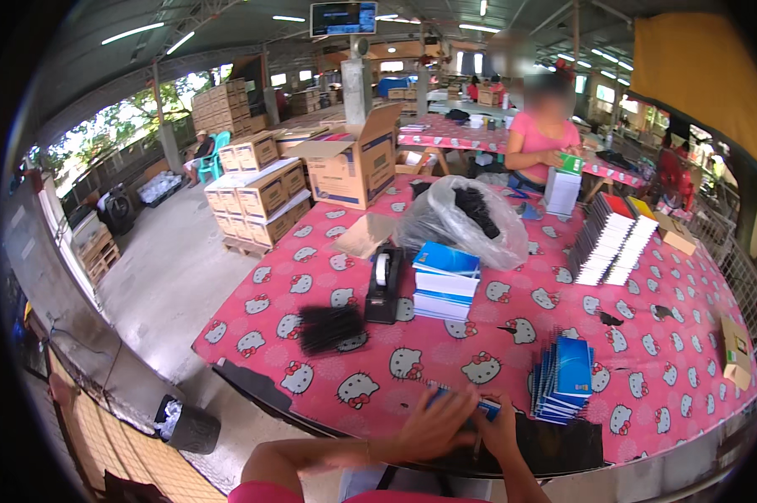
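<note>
My left hand (433, 426) and my right hand (497, 429) meet at the near edge of the table (445, 344), which has a pink cartoon-cat cover. Together they grip a small blue spiral notebook (487, 407), mostly hidden under the fingers. Just right of my hands stands a fanned pile of blue spiral notebooks (563, 379). A flat black sheet (554, 444) lies under my right hand at the table edge.
A black tape dispenser (384, 285), a stack of blue and white books (445, 281), a bundle of black spirals (330, 327) and a clear bag of black spirals (466, 220) sit mid-table. An open cardboard box (353, 168) stands behind. A person in pink (539, 142) works at the far side.
</note>
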`<action>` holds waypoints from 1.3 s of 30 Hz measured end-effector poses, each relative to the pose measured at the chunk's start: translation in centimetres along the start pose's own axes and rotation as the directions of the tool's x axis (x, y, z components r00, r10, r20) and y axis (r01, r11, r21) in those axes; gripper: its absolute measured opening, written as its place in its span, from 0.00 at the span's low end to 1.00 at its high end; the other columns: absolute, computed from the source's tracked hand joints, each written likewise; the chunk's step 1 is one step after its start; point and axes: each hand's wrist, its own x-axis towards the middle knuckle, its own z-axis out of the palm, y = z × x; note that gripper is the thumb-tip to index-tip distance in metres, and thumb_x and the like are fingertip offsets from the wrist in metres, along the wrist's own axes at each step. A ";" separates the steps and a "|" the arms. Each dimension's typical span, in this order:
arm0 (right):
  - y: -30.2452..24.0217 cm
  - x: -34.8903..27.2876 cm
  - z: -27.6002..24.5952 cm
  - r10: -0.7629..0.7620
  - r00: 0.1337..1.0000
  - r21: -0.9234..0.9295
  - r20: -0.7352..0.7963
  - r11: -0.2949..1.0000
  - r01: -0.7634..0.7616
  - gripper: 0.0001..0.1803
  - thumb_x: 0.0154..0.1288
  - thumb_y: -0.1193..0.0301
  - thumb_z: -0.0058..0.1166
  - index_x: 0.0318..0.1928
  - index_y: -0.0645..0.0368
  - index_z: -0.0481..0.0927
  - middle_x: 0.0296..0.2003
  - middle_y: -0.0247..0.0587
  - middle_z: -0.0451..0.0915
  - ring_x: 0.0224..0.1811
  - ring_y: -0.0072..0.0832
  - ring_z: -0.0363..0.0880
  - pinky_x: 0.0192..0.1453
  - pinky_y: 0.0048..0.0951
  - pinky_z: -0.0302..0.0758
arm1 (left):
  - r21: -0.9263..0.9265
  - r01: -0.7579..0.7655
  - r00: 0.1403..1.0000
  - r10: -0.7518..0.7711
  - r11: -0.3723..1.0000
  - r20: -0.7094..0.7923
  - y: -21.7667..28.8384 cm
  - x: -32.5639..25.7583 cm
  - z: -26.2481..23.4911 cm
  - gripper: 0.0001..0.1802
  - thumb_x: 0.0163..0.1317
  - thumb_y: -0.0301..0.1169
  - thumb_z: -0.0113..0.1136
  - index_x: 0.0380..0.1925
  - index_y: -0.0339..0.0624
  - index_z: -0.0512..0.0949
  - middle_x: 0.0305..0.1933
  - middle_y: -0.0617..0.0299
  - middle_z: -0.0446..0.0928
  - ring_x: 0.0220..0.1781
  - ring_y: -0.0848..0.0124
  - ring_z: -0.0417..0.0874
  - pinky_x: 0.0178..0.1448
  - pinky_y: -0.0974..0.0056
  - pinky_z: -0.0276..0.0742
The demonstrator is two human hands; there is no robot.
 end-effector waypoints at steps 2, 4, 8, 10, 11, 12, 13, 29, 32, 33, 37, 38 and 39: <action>0.8 -0.1 0.1 0.003 0.999 -0.056 0.039 0.998 -0.001 0.18 0.66 0.73 0.61 0.55 0.63 0.78 0.38 0.41 0.86 0.38 0.25 0.84 0.46 0.29 0.79 | 0.004 0.035 0.986 -0.035 0.999 0.163 -1.6 1.4 0.0 0.37 0.66 0.53 0.58 0.67 0.41 0.68 0.67 0.54 0.71 0.68 0.58 0.71 0.74 0.37 0.55; 2.7 0.0 0.8 -0.034 0.992 0.023 0.120 0.999 0.032 0.18 0.66 0.73 0.61 0.55 0.62 0.79 0.37 0.42 0.86 0.38 0.26 0.84 0.46 0.29 0.79 | -0.052 -0.012 0.908 0.033 0.999 0.417 -3.7 1.7 0.9 0.37 0.66 0.52 0.59 0.68 0.41 0.68 0.66 0.55 0.71 0.66 0.59 0.72 0.74 0.36 0.55; 3.9 -0.7 0.4 0.028 0.980 -0.068 0.199 0.998 -0.015 0.21 0.65 0.72 0.62 0.58 0.60 0.79 0.38 0.42 0.86 0.40 0.26 0.84 0.47 0.29 0.79 | 0.020 -0.047 0.978 0.042 0.999 0.203 -2.7 0.1 1.8 0.38 0.69 0.55 0.53 0.70 0.39 0.65 0.71 0.49 0.66 0.72 0.52 0.66 0.75 0.36 0.53; 3.7 -0.9 0.3 0.202 0.959 -0.031 0.197 0.979 -0.200 0.22 0.64 0.73 0.62 0.59 0.59 0.78 0.40 0.43 0.86 0.42 0.25 0.83 0.49 0.29 0.78 | -0.036 -0.069 0.994 0.072 0.997 0.079 -0.9 -1.7 2.0 0.39 0.70 0.56 0.50 0.70 0.39 0.64 0.74 0.46 0.62 0.76 0.49 0.62 0.76 0.35 0.51; 3.6 -0.6 0.3 0.206 0.958 -0.035 0.197 0.978 -0.204 0.22 0.64 0.73 0.61 0.59 0.60 0.79 0.41 0.44 0.86 0.43 0.24 0.83 0.50 0.29 0.78 | -0.064 -0.059 0.994 0.065 0.996 0.085 -0.7 -1.7 2.1 0.40 0.70 0.57 0.49 0.71 0.38 0.64 0.76 0.45 0.61 0.77 0.48 0.60 0.76 0.34 0.49; 3.6 -0.5 0.2 0.213 0.958 -0.041 0.195 0.977 -0.209 0.21 0.64 0.73 0.60 0.59 0.60 0.79 0.42 0.44 0.86 0.44 0.24 0.83 0.51 0.30 0.77 | -0.092 -0.049 0.994 0.058 0.995 0.092 -0.6 -1.7 2.3 0.41 0.70 0.58 0.48 0.71 0.38 0.63 0.77 0.45 0.59 0.78 0.47 0.58 0.76 0.34 0.48; 3.6 -0.3 0.4 0.147 0.967 -0.064 0.206 0.989 -0.137 0.20 0.64 0.74 0.59 0.57 0.62 0.79 0.43 0.44 0.86 0.46 0.25 0.83 0.53 0.30 0.77 | -0.117 -0.030 0.994 0.042 0.993 0.106 -0.3 -1.9 2.3 0.41 0.70 0.59 0.47 0.71 0.37 0.63 0.78 0.45 0.57 0.79 0.46 0.56 0.77 0.33 0.47; 5.5 1.0 0.1 -0.052 0.982 -0.054 0.179 0.997 0.063 0.23 0.63 0.77 0.61 0.60 0.62 0.76 0.50 0.52 0.84 0.54 0.41 0.84 0.58 0.36 0.76 | -0.090 -0.056 0.998 0.059 0.994 0.032 -2.5 2.2 2.3 0.27 0.68 0.42 0.59 0.65 0.46 0.73 0.60 0.61 0.77 0.65 0.64 0.76 0.76 0.28 0.41; 4.7 1.4 0.0 0.046 0.977 -0.022 0.208 0.999 -0.043 0.24 0.64 0.76 0.60 0.61 0.62 0.76 0.52 0.53 0.83 0.56 0.41 0.83 0.59 0.36 0.76 | -0.010 -0.048 0.998 0.049 0.999 0.049 -1.0 1.9 1.5 0.29 0.68 0.43 0.59 0.66 0.43 0.71 0.63 0.58 0.76 0.68 0.61 0.74 0.76 0.28 0.41; 4.4 1.3 0.1 0.097 0.969 -0.021 0.227 0.995 -0.095 0.24 0.64 0.76 0.60 0.61 0.62 0.76 0.53 0.53 0.83 0.56 0.40 0.83 0.60 0.36 0.76 | 0.042 -0.053 0.998 0.052 0.998 0.029 -0.7 1.6 1.6 0.30 0.68 0.44 0.59 0.66 0.42 0.70 0.64 0.57 0.75 0.69 0.60 0.73 0.76 0.28 0.41; 4.3 1.3 -0.1 -0.004 0.985 0.021 0.170 1.000 0.000 0.24 0.64 0.75 0.61 0.61 0.62 0.76 0.53 0.51 0.83 0.56 0.39 0.83 0.59 0.35 0.76 | -0.052 -0.056 0.998 0.054 0.997 -0.035 -0.5 0.4 2.3 0.30 0.69 0.44 0.58 0.66 0.41 0.70 0.65 0.55 0.74 0.69 0.58 0.72 0.76 0.31 0.44; 4.7 1.3 0.0 0.005 0.985 0.023 0.170 1.000 -0.009 0.24 0.64 0.75 0.61 0.61 0.62 0.76 0.53 0.51 0.83 0.56 0.39 0.83 0.59 0.35 0.76 | -0.052 -0.040 0.997 0.036 0.998 -0.074 -1.1 1.4 2.2 0.28 0.69 0.44 0.59 0.64 0.42 0.72 0.62 0.55 0.76 0.67 0.59 0.74 0.76 0.32 0.46; 5.0 1.3 0.0 0.015 0.985 0.024 0.169 1.000 -0.019 0.24 0.64 0.75 0.61 0.61 0.62 0.77 0.53 0.50 0.83 0.56 0.38 0.83 0.59 0.35 0.77 | -0.054 -0.024 0.993 0.018 0.998 -0.113 -1.5 2.2 2.2 0.26 0.69 0.43 0.59 0.63 0.43 0.74 0.60 0.55 0.77 0.64 0.59 0.77 0.76 0.33 0.47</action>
